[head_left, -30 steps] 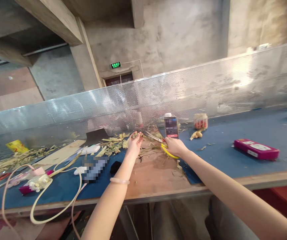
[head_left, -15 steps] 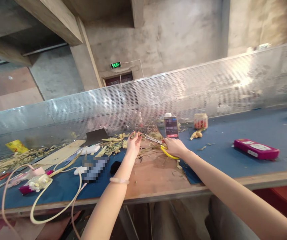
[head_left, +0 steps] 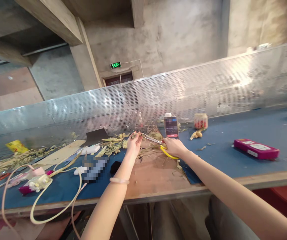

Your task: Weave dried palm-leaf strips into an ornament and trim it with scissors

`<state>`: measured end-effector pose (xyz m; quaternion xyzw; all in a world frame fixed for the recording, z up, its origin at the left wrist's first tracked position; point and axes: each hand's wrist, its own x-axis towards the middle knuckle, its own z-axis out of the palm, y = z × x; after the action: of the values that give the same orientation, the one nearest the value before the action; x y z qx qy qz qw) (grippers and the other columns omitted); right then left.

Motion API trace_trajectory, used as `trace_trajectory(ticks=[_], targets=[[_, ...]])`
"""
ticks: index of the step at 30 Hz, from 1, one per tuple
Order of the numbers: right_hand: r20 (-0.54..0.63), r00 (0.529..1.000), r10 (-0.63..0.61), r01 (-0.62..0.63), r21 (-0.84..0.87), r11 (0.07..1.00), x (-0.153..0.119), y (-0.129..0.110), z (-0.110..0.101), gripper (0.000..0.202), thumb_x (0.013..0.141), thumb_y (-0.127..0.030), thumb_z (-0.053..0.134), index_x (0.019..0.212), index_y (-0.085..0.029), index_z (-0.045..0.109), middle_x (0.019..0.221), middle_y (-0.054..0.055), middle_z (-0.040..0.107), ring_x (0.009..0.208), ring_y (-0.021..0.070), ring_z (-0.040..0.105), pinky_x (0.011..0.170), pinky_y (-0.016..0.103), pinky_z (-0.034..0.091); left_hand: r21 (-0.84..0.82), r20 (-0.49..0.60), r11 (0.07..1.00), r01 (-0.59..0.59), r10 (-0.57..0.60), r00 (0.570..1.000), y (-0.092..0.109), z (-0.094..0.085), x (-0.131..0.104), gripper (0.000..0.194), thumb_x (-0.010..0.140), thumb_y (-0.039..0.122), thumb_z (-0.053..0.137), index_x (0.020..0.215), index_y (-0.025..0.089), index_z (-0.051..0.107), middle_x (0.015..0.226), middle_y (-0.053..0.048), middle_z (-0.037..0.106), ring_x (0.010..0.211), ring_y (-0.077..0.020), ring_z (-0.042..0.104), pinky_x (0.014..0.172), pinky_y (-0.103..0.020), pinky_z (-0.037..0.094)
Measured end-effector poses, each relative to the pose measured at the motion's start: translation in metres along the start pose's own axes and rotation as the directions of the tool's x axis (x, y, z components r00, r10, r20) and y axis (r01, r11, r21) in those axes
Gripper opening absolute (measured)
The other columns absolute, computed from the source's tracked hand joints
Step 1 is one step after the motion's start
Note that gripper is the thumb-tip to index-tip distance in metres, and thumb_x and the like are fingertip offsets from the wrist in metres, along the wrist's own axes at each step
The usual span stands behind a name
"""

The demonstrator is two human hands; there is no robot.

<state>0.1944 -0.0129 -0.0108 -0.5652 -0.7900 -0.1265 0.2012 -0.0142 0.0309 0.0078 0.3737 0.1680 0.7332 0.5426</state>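
Note:
My right hand (head_left: 173, 146) is closed round the yellow handles of a pair of scissors (head_left: 153, 138). The metal blades point left towards my left hand (head_left: 134, 143), which is raised over the table with fingers pinched on a small piece of dried plant (head_left: 134, 134). The blade tips lie close to those fingers; whether they touch the plant I cannot tell. Beneath both hands is a brown board (head_left: 156, 180) with thin plant scraps on it. Dried stalks and leaves (head_left: 115, 144) lie in a pile just left of my left hand.
A phone (head_left: 171, 126) stands upright behind my right hand. Further right are a jar (head_left: 200, 121) and a magenta box (head_left: 256, 149). On the left lie looping cables (head_left: 34, 213), a power strip (head_left: 37, 182) and more dried stalks (head_left: 30, 158). A perforated metal screen (head_left: 183, 90) borders the back.
The scissor blades look slightly closer together than before. Both hands stay in almost the same place.

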Motion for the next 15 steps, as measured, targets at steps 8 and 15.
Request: trace_trajectory(ticks=[8,15], targets=[[0.006,1.000,0.010,-0.010,-0.007,1.000,-0.0002,-0.0014,-0.0015,0.043,0.084,-0.052,0.036,0.100,-0.016,0.053,0.099,0.012,0.061,0.085,0.0252,0.062,0.066,0.029,0.041,0.013,0.069,1.000,0.022,-0.023,0.997,-0.0048,-0.0008,-0.0005,0.016,0.070,0.006,0.065,0.080,0.017,0.058,0.080,-0.002,0.067,0.082,-0.0127,0.065,0.082,-0.028,0.047],[-0.023,1.000,0.004,-0.005,-0.012,1.000,0.0015,0.0012,0.0035,0.041,0.083,-0.052,0.038,0.097,-0.017,0.053,0.096,0.011,0.063,0.082,0.0253,0.063,0.064,0.029,0.042,0.007,0.072,1.000,0.016,-0.017,0.997,-0.0049,-0.0005,-0.0001,0.017,0.069,0.005,0.064,0.080,0.016,0.057,0.079,-0.002,0.067,0.080,-0.0128,0.065,0.083,-0.029,0.048]])
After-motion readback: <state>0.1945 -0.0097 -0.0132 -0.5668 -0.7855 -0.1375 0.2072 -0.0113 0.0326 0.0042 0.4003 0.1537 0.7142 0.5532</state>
